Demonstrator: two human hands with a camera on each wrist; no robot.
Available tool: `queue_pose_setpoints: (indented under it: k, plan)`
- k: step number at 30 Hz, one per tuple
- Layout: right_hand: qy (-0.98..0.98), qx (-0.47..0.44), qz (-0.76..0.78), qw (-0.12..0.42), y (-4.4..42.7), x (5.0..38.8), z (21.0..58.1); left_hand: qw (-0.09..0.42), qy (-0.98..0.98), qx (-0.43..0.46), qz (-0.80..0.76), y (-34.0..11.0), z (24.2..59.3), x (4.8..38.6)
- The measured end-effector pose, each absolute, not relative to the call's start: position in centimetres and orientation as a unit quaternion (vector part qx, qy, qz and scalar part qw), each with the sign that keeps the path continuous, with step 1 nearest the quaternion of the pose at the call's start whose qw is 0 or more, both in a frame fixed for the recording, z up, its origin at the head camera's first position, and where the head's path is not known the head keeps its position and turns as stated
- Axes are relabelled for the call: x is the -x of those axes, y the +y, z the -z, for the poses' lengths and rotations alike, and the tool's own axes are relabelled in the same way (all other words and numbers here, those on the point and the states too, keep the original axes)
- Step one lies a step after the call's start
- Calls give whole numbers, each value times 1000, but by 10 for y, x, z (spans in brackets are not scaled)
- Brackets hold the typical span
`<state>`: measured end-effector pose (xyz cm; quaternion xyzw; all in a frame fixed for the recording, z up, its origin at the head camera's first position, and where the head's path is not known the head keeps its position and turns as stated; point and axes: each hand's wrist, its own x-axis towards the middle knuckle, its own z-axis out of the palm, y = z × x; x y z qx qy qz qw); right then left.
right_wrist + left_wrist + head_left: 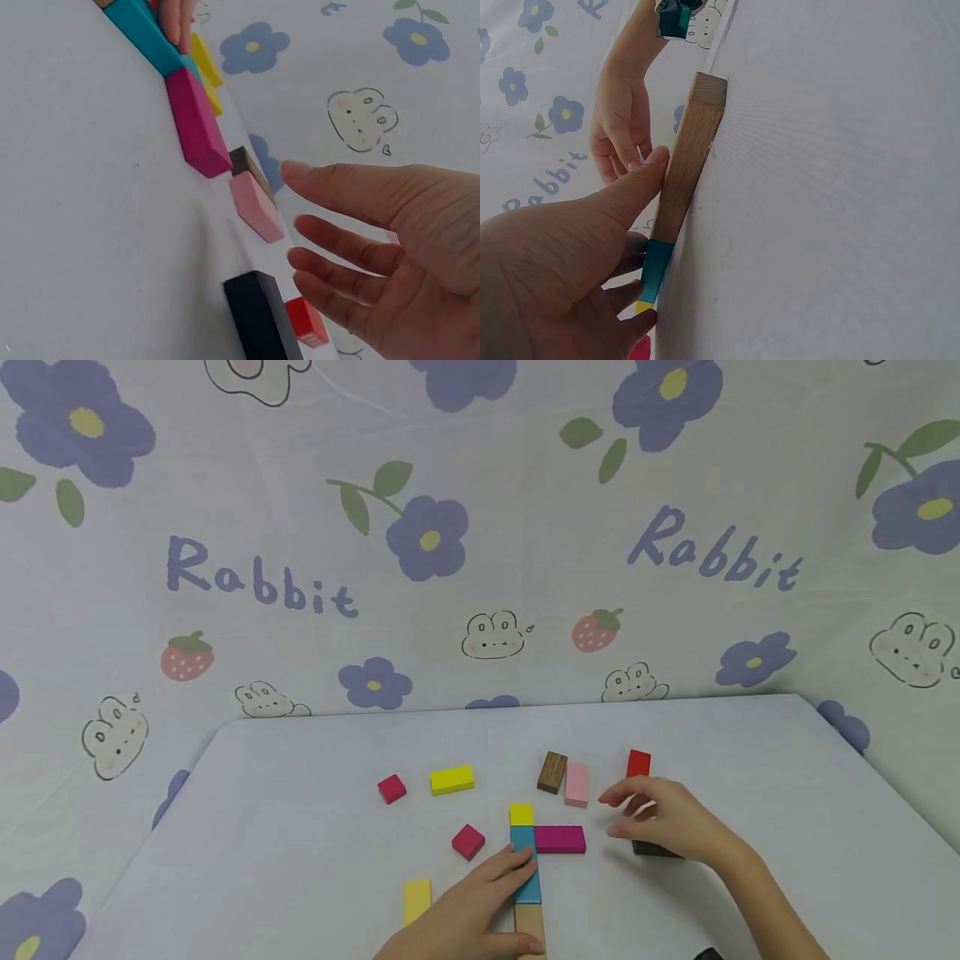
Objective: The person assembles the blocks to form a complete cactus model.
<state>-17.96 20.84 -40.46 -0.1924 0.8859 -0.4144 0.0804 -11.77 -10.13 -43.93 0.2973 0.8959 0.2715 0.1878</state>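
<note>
A row on the table is made of a yellow block (521, 814), a blue block (528, 889) and a natural wood block (528, 917), end to end. A magenta block (561, 839) lies crosswise against the blue one's right side. My left hand (480, 906) rests on the row, fingertips on the blue block and thumb on the wood block (690, 161). Above a dark block (262, 315), my right hand (667, 818) hovers with nothing between its loosely bent fingers. A red block (639, 763) is just beyond it, partly hidden by the hand in the head view.
Behind the row lie a brown wood block (552, 772) and a pink block (577, 785). To the left are a yellow block (452, 780), two crimson blocks (392, 789) and a pale yellow block (417, 900). A patterned cloth (510, 543) hangs behind the table.
</note>
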Motion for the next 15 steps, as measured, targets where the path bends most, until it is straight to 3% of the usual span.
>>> queue_pose_setpoints:
  k: [15]
  plan:
    - [894, 167, 398, 117, 236, 183, 405, 181, 890, -310, -282, -103, 443, 119]
